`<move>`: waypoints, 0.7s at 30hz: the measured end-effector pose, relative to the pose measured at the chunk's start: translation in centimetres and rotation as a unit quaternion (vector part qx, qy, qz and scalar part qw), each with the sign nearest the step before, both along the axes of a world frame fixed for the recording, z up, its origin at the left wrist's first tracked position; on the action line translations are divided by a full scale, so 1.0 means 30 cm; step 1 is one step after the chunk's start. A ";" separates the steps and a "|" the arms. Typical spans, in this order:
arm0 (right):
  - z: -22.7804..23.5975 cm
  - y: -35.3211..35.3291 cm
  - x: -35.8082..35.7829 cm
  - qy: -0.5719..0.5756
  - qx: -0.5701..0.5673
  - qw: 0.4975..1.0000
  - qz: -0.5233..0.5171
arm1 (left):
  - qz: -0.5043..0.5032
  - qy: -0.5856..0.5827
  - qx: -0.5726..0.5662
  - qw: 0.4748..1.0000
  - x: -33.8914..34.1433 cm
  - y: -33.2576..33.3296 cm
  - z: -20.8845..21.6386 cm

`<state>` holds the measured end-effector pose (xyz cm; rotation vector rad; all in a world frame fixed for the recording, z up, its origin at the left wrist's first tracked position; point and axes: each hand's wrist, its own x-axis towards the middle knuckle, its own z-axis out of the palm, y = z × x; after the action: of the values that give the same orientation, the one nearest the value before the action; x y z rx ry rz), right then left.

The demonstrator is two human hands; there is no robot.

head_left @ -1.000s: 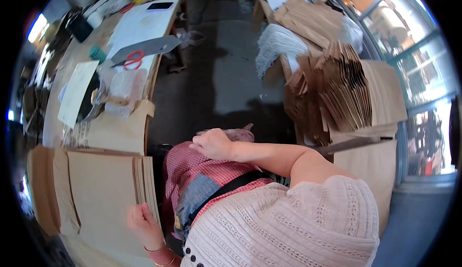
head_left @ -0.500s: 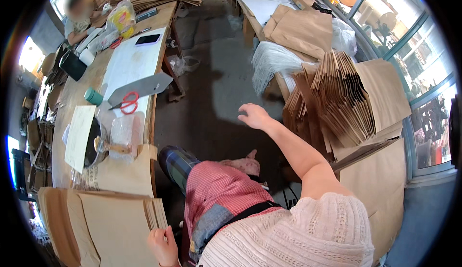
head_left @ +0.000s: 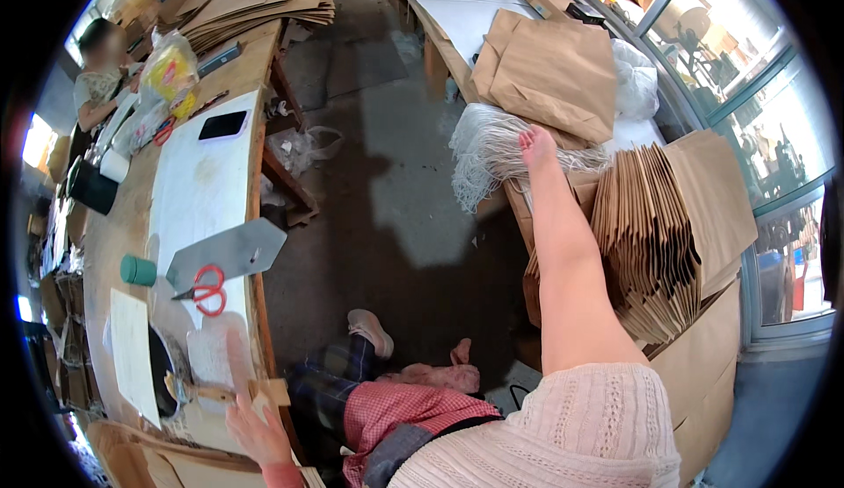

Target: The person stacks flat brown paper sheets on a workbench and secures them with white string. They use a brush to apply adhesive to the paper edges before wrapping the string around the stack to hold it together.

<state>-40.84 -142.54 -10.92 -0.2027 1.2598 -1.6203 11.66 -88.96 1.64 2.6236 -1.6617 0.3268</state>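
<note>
My right hand (head_left: 537, 148) reaches far forward to a bundle of thin white strings (head_left: 492, 149) draped over the edge of the right table. Its fingers are curled in against the strings. My left hand (head_left: 258, 431), somewhat blurred, is above the near edge of the left table with fingers stretched out and nothing visible in them. Close to it are a round container (head_left: 180, 374) with a wooden-handled brush (head_left: 211, 392) across it and a clear plastic box (head_left: 211, 354). Behind my right forearm stands a thick row of folded brown paper bags (head_left: 646, 233).
Red-handled scissors (head_left: 209, 291) lie against a grey pointed plate (head_left: 227, 255) on the left table, near a green-lidded jar (head_left: 138, 270) and a phone (head_left: 222, 125). Flat brown paper bags (head_left: 554, 75) lie beyond the strings. A person (head_left: 101, 83) sits at far left.
My right hand has moved from over the aisle forward to the white strings. My left hand has moved from beside the paper stack toward the brush, its fingers now extended. The view has shifted.
</note>
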 end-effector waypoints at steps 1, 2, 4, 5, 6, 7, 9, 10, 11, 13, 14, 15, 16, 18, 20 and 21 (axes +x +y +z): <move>-0.016 -0.036 -0.035 -0.036 0.027 0.998 -0.034 | -0.003 -0.013 -0.024 1.000 0.008 0.020 -0.021; -0.024 -0.057 -0.034 -0.035 0.038 0.998 -0.048 | 0.000 -0.031 -0.048 0.998 -0.004 0.036 -0.009; -0.004 -0.092 -0.053 -0.031 0.056 0.995 -0.078 | -0.002 -0.079 -0.096 0.992 -0.013 0.077 -0.030; -0.005 -0.113 -0.085 -0.014 0.067 0.992 -0.110 | -0.007 -0.106 -0.116 0.988 -0.018 0.089 -0.053; -0.023 -0.126 -0.126 0.004 0.081 0.986 -0.146 | 0.014 -0.077 -0.093 0.993 -0.042 0.074 -0.042; -0.045 -0.131 -0.162 0.022 0.095 0.979 -0.180 | 0.036 -0.049 -0.070 0.996 -0.077 0.069 -0.016; -0.012 -0.143 -0.086 -0.012 0.098 0.965 -0.242 | 0.073 -0.014 -0.035 0.997 -0.096 0.090 0.011; 0.012 -0.157 -0.075 -0.022 0.094 0.957 -0.272 | 0.076 0.009 -0.026 0.997 -0.093 0.112 -0.008; 0.024 -0.168 -0.082 -0.029 0.089 0.948 -0.304 | 0.078 0.036 -0.018 0.996 -0.091 0.132 -0.031; 0.019 -0.192 -0.126 -0.063 0.120 0.950 -0.283 | 0.120 0.084 0.006 0.989 -0.098 0.147 -0.057; 0.015 -0.210 -0.153 -0.108 0.121 0.941 -0.298 | 0.118 0.095 0.010 0.988 -0.102 0.144 -0.059; 0.009 -0.224 -0.162 -0.157 0.122 0.930 -0.309 | 0.119 0.103 0.011 0.987 -0.103 0.142 -0.058; -0.002 -0.230 -0.170 -0.152 0.107 0.934 -0.306 | 0.127 0.101 0.016 0.987 -0.103 0.141 -0.055; -0.009 -0.240 -0.208 -0.137 0.074 0.941 -0.300 | 0.140 0.103 0.026 0.984 -0.109 0.133 -0.061; 0.005 -0.305 -0.229 -0.121 0.107 0.951 -0.263 | 0.127 0.113 0.013 0.985 -0.104 0.136 -0.074; 0.006 -0.327 -0.227 -0.113 0.125 0.955 -0.244 | 0.121 0.117 0.006 0.986 -0.101 0.138 -0.080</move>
<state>-47.67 -152.34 -10.73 0.4766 1.3873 -1.8075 8.62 -84.81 -0.76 2.7494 -1.2848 0.0086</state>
